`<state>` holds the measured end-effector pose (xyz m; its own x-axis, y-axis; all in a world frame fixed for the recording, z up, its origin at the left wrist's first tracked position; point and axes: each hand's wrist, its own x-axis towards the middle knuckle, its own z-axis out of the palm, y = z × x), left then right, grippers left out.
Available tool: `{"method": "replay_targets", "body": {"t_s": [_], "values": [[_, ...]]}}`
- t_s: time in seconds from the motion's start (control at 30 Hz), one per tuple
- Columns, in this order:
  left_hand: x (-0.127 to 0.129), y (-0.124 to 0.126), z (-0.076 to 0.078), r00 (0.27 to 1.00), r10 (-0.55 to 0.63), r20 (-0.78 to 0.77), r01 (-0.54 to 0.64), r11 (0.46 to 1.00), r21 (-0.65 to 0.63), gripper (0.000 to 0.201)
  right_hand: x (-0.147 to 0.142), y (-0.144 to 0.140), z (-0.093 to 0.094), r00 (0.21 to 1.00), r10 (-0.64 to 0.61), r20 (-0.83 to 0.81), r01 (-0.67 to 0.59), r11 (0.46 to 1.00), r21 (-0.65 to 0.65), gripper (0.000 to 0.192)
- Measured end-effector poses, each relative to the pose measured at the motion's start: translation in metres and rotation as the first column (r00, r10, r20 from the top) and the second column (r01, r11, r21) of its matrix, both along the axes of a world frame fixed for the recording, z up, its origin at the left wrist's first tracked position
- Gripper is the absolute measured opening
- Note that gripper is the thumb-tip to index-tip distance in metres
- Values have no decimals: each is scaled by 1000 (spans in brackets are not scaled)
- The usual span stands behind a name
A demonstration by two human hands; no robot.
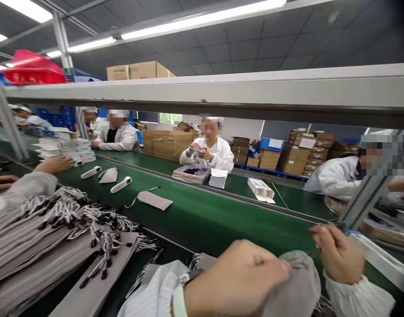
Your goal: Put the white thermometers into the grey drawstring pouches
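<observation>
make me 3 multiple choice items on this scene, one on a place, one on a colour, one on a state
1. Where is the pile of grey pouches?
A. to the person's left
B. on the top shelf
C. across the belt

2. What colour is the belt?
A. blue
B. green
C. red

3. What is the left hand doing?
A. lying flat and open
B. closed on a grey pouch
C. holding a box

Answers:
1 A, the pile lies at lower left, beside the person's left sleeve.
2 B, the belt's surface is dark green all along.
3 B, its fingers are curled around the pouch, while the right hand pinches something thin beside it.
</observation>
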<state>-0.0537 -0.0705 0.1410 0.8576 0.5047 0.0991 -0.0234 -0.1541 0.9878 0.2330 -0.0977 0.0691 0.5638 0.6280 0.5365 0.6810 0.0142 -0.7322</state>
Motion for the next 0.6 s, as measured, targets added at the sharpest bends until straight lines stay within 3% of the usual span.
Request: {"method": "replay_targets", "body": {"t_s": [0.03,0.07,0.1,0.17,0.2,0.23,0.3,0.37,0.43,0.47,0.53,0.6], "values": [[1,0,-1,997,20,71,-14,996,-86,40,-15,0,6,972,191,-136,-196,981,-18,43],[3,1,-2,985,65,159,-40,987,-157,39,-33,-1,10,863,429,-267,-453,891,-34,50],[7,1,-5,960,120,251,-69,977,-204,38,-54,-3,13,730,603,-323,-648,760,-44,58],[15,-2,-12,900,207,383,-131,968,-215,38,-99,-10,11,575,762,-297,-814,571,-110,80],[18,-6,-16,885,221,409,-167,972,-164,39,-119,-13,7,536,797,-279,-841,531,-99,85],[21,-10,-19,888,206,411,-191,978,-78,40,-135,-16,4,534,805,-259,-841,536,-71,81],[23,-18,-22,920,148,363,-208,969,133,41,-151,-18,-1,611,757,-232,-780,625,-17,62],[24,-21,-20,949,103,299,-198,931,307,39,-141,-14,1,760,631,-158,-628,775,72,49],[27,-15,-18,972,91,217,-172,903,394,32,-108,-7,8,937,344,-57,-329,926,184,50],[29,-10,-19,980,98,174,-165,891,424,26,-87,-3,11,991,130,-17,-123,969,213,54],[38,6,-30,992,102,80,-128,864,488,16,-44,5,10,963,-266,37,263,963,54,60],[48,25,-51,997,55,-62,-11,828,560,32,-8,12,-3,900,-412,145,436,858,-272,58]]}}
